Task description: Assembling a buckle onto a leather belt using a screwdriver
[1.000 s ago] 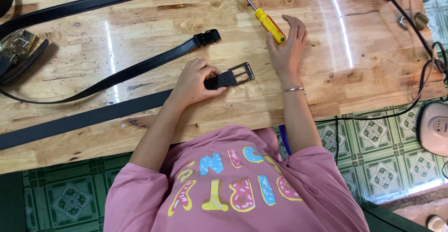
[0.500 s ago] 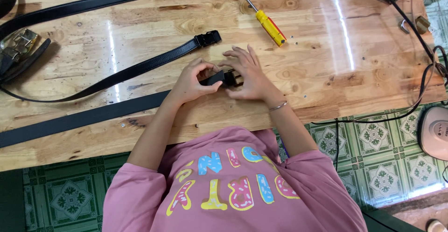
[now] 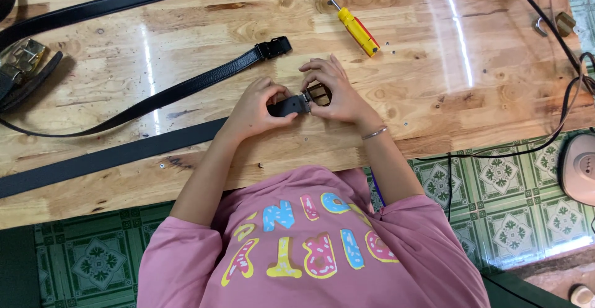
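Note:
A wide black belt (image 3: 111, 156) lies along the near edge of the wooden table (image 3: 471, 79), its buckle end (image 3: 291, 105) in front of me. My left hand (image 3: 255, 108) grips the strap end just behind the buckle. My right hand (image 3: 338, 91) covers the metal buckle from the right, fingers closed on it; a thin bracelet is on that wrist. The buckle is mostly hidden under my fingers. A yellow-handled screwdriver (image 3: 354, 24) lies untouched on the table beyond my right hand.
A thinner black belt (image 3: 186, 88) with a black clasp (image 3: 274, 48) curves across the table. A third black belt (image 3: 105, 4) lies at the far left, near a brass buckle (image 3: 22, 57). Black cables (image 3: 567, 41) run along the right edge. Green patterned floor tiles (image 3: 508, 190) lie below.
My right hand left the screwdriver and came back to the buckle. Both hands now hold the belt's buckle end, shifted slightly away from me.

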